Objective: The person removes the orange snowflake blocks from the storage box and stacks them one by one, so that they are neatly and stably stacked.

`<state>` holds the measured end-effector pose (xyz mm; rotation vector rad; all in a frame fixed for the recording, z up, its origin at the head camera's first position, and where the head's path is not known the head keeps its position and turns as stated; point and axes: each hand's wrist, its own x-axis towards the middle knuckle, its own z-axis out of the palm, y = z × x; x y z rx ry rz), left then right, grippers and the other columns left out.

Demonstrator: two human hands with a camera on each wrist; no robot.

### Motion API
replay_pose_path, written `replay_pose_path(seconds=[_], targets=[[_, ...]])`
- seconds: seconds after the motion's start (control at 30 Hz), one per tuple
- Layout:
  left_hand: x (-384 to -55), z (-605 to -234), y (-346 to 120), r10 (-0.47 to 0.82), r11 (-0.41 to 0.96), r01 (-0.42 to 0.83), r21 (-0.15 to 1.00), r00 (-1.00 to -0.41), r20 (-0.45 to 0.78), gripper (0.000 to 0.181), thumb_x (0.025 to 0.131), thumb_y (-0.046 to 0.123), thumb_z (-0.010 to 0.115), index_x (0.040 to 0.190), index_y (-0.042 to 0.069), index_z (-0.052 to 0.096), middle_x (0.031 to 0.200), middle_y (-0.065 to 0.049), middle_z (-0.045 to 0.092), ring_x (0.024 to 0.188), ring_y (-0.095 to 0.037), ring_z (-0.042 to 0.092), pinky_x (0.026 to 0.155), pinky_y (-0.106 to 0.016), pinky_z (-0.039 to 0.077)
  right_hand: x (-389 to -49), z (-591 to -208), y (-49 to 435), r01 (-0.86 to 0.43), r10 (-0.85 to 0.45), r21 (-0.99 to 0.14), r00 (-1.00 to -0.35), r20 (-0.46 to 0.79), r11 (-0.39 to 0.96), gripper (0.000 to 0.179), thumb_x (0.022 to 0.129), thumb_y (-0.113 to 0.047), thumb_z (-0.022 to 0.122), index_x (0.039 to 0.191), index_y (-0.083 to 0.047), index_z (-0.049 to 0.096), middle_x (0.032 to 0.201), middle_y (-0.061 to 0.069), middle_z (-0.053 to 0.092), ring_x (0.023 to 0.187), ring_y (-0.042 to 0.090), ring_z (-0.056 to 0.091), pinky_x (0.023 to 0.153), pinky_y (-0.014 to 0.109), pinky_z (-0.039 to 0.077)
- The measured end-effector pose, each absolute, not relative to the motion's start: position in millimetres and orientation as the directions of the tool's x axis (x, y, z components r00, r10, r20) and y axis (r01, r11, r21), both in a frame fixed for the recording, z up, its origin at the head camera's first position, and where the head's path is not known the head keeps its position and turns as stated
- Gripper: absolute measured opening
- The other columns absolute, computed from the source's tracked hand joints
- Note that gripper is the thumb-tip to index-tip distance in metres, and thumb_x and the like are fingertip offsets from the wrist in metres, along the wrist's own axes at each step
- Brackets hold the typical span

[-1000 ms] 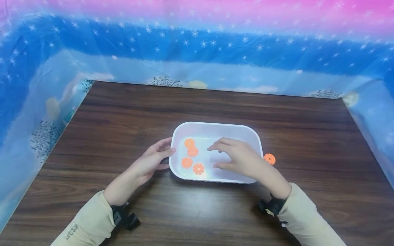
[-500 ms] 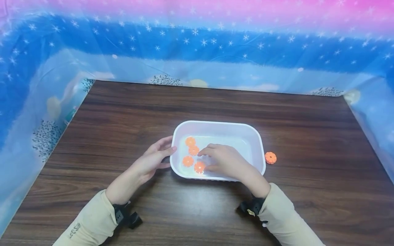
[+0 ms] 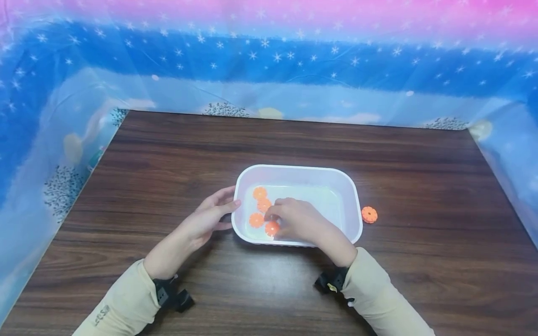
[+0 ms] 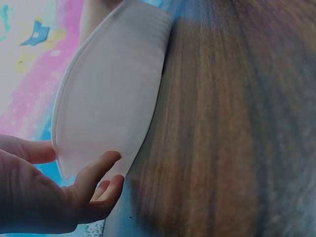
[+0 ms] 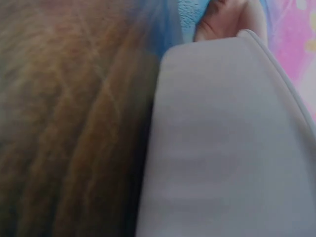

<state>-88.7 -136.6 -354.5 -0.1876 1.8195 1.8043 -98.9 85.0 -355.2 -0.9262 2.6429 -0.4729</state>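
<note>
Nearest, cream sleeves (image 3: 119, 296) flank the white tub (image 3: 323, 200). The left hand (image 3: 210, 214) grips the tub's left end, thumb at its rim. Inside the tub, the right hand (image 3: 300, 219) bends over four orange discs (image 3: 256, 220); whether it pinches one, I cannot tell. Beside the tub's right end lies another orange disc (image 3: 370, 214). A snowflake curtain (image 3: 269, 60) hangs beyond.

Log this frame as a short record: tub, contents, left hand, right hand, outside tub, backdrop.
tub: white tub, upright on wooden table
contents: four orange discs visible, toward tub's left end
left hand: left hand holds tub's left end, thumb at rim
right hand: right hand inside tub, fingers at nearest disc; grip unclear
outside tub: orange piece beside right end, possibly stacked
backdrop: pink-and-blue cloth
</note>
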Motion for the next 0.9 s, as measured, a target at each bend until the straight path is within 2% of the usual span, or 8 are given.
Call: replay_pose_path(seconds=[0.23, 0.47, 0.9], targets=[[-89.1, -355.4, -136.5, 0.282, 0.087, -0.481, 0.872, -0.828, -0.485, 0.056, 0.096, 0.017, 0.049, 0.146, 0.011, 0.025, 0.144, -0.015, 0.035, 0.123, -0.03, 0.045, 0.098, -0.047, 0.041, -97.1, -357.8, 80.4, -0.486, -0.598, -0.406, -0.772, -0.215, 0.774, 0.027, 0.075, -0.014, 0.077, 0.1, -0.017, 0.069, 0.084, -0.005, 0.057, 0.076, 0.012, 0.05, 0.07, 0.027, 0.044], [-88.7, -355.6, -137.1, 0.289, 0.081, -0.472, 0.878, -0.832, -0.474, 0.057, 0.096, 0.018, 0.049, 0.147, 0.01, 0.024, 0.145, -0.016, 0.033, 0.124, -0.03, 0.044, 0.099, -0.049, 0.039, -96.9, -358.7, 79.1, -0.437, -0.569, -0.437, -0.787, -0.237, 0.786, 0.028, 0.073, -0.017, 0.08, 0.096, -0.014, 0.065, 0.082, -0.005, 0.052, 0.073, 0.012, 0.047, 0.068, 0.026, 0.042], [-88.6, -355.4, -137.3, 0.285, 0.082, -0.484, 0.871, -0.826, -0.485, 0.057, 0.096, 0.019, 0.05, 0.147, 0.011, 0.024, 0.145, -0.015, 0.033, 0.127, -0.032, 0.042, 0.099, -0.05, 0.038, -97.2, -359.2, 79.8, -0.483, -0.628, -0.477, -0.751, -0.205, 0.734, 0.026, 0.074, -0.012, 0.077, 0.096, -0.007, 0.064, 0.076, -0.002, 0.052, 0.069, 0.013, 0.046, 0.066, 0.026, 0.041]])
